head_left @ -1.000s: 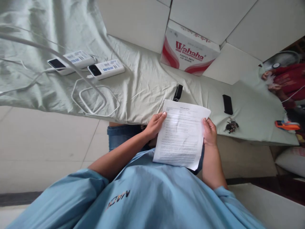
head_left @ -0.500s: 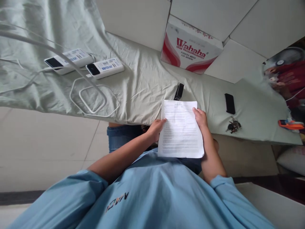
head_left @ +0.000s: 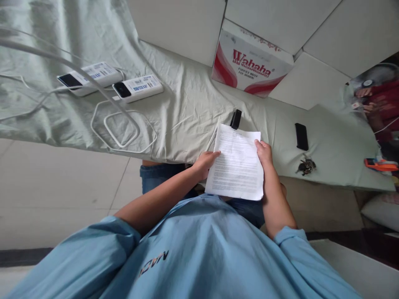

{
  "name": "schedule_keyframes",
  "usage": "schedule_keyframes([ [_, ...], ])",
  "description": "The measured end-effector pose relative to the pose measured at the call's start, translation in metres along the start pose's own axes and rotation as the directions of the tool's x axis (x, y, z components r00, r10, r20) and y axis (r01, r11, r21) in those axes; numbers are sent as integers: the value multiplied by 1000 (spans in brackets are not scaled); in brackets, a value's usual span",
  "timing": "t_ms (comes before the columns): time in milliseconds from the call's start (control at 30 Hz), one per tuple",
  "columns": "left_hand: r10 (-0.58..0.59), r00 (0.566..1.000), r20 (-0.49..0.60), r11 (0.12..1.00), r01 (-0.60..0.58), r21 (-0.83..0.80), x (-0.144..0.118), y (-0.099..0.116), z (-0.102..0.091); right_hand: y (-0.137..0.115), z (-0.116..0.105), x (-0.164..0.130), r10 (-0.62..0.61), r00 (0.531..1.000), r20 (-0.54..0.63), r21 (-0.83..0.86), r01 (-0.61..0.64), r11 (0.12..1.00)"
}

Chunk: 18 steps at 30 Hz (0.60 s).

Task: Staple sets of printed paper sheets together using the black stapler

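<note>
Since a second ago the right hand [head_left: 264,154] has moved left and a little farther away and the near edge of the printed paper [head_left: 236,166] has shifted farther too, so the hands hold it closer together by the desk [head_left: 187,124]. The left hand [head_left: 205,163] pinches its left side, the right its right, fingers mostly hidden beneath; whether it touches the small black object [head_left: 236,118] beyond, I cannot tell

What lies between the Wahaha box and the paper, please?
The head view shows a small black object on the cloth between the box and the paper.
</note>
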<state>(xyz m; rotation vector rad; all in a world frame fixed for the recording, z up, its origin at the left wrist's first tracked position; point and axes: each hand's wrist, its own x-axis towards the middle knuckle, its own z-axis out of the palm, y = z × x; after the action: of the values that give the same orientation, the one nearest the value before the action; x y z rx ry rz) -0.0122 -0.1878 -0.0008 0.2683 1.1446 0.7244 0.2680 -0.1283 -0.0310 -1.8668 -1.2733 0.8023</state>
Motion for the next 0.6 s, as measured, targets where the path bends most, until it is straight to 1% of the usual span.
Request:
schedule_keyframes([
  [167,-2,1000,-26,999,3,34,-5,-12,-7,6,1,-1,-3,999,-47,-55,0,998],
  [267,-6,1000,-24,999,7,46,-7,-13,-9,3,-1,6,-27,993,-118,-118,13,993],
  [333,-15,1000,-21,998,16,53,-8,-10,-9,-6,-3,17,-103,973,-209,-198,61,978],
  [400,-26,999,-19,998,27,60,-9,-7,-8,-21,-2,34,-236,936,-262,-294,156,943],
  [433,-31,999,-19,997,32,64,-9,-6,-8,-29,2,44,-303,920,-247,-326,216,921],
  [500,-38,999,-16,997,39,68,-9,-4,-8,-48,16,64,-400,905,-144,-339,334,879],
  [567,-42,999,-12,997,43,67,-8,-4,-9,-65,38,82,-445,895,-11,-352,414,840],
  [600,-42,999,-10,997,43,64,-8,-4,-10,-73,50,88,-450,892,43,-377,432,820],
])
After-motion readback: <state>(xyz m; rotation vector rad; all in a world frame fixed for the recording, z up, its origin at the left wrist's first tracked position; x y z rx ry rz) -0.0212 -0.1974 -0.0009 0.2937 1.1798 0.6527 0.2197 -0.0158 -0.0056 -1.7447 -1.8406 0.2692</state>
